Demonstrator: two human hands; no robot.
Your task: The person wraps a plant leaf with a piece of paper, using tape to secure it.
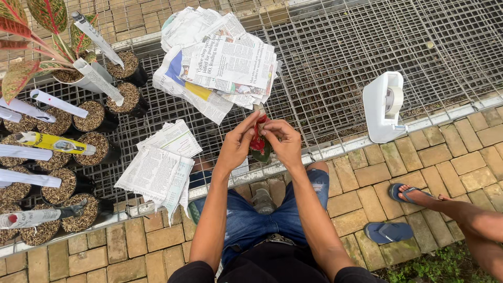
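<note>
Where the wire-mesh bench (340, 57) meets the brick paving (367, 188), a small plant with red and green leaves (259, 142) is held between two bare hands. The left hand (238, 142) is closed on the plant from its left side, with the thumb and fingers pinched toward the upper leaves. The right hand (284, 140) is curled round the plant from its right side, the fingertips being pressed against the red foliage. The plant is thus enclosed between both palms, just above the front edge of the bench, and its lower part is partly hidden by the fingers.

Directly beyond the hands, a loose pile of newspaper sheets (222, 63) is spread on the mesh, its near edge lying just beside the fingertips. A second stack of folded newspaper (160, 170) is laid to the left of the left forearm. Farther left, black pots filled with coarse medium (94, 118) are set in rows, several plants there being wrapped in rolled paper (97, 78). To the right of the hands, well apart, a white tape dispenser (385, 107) is stood on the bench edge. At the lower right, another person's foot in a blue sandal (414, 195) is seen on the paving.
</note>
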